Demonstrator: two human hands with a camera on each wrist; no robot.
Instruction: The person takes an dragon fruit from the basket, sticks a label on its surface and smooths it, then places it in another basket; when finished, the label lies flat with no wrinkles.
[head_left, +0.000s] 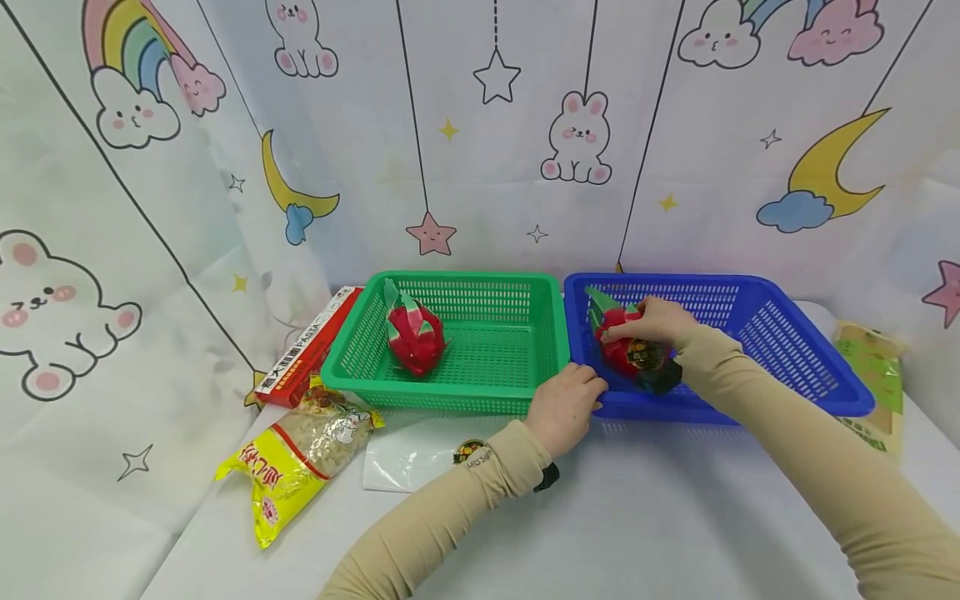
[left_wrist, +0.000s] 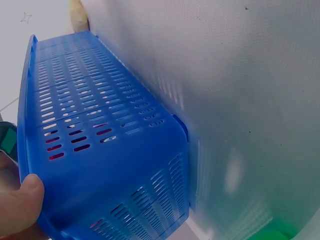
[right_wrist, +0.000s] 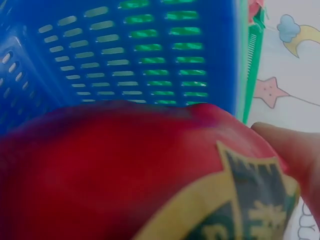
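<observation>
My right hand (head_left: 654,321) grips a red dragon fruit (head_left: 617,353) with green leaf tips and a black-and-gold label, at the left end of the blue basket (head_left: 795,367). In the right wrist view the dragon fruit (right_wrist: 115,165) fills the lower half, close to the basket's slotted wall. At the basket's front left corner, my left hand (head_left: 566,408) holds the rim. Its thumb (left_wrist: 31,187) lies against the outer wall in the left wrist view. Another dragon fruit (head_left: 417,340) rests in the green basket (head_left: 450,400) on the left.
Left of the green basket lie a red pasta box (head_left: 307,346) and a yellow snack bag (head_left: 300,458). A clear plastic bag (head_left: 408,458) is partly under my left forearm. Right of the blue basket is a green-and-tan packet (head_left: 885,375). A patterned curtain (head_left: 487,167) hangs behind.
</observation>
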